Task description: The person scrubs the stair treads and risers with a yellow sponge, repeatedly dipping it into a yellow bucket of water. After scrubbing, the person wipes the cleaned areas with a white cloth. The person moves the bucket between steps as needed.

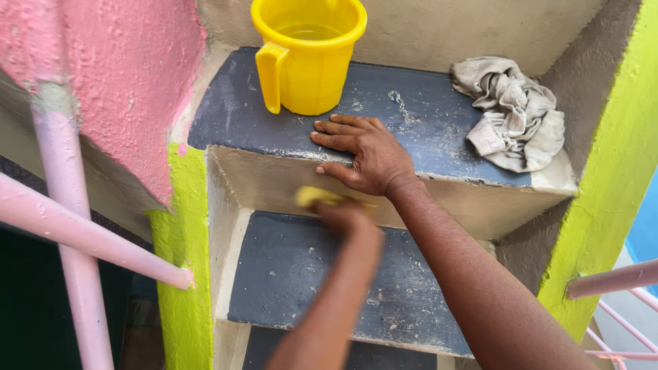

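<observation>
Right hand (367, 156) is flat on the upper step (425, 116), palm down, fingers spread wide across the dark grey tread, thumb hooked over the front edge; it grips nothing, just bears on the surface. Left hand (343, 214) is lower down and blurred, pressed against the pale riser (274, 181) below that edge; it is closed around a small yellow sponge (312, 196), which pokes out to the left of the knuckles and touches the riser face; the fingers themselves are too smeared to read one by one. The two forearms cross, the left one coming up from the bottom of the view, the right one running in from the lower right.

Up on the same tread, just behind the right hand's fingertips, stands a yellow plastic jug (308, 55), upright, handle turned to the left, liquid showing inside; near the hand but not touching it. Off to the right on that tread lies a crumpled grey cloth (514, 113), bunched against the wall, well apart from both hands. The lower step (288, 274) sits under the left arm, its dark paint scuffed with pale streaks. To the left, a rough pink wall (123, 68) and pink railing bars (75, 240); bright green painted edges (181, 274) frame the stairs on both sides.
</observation>
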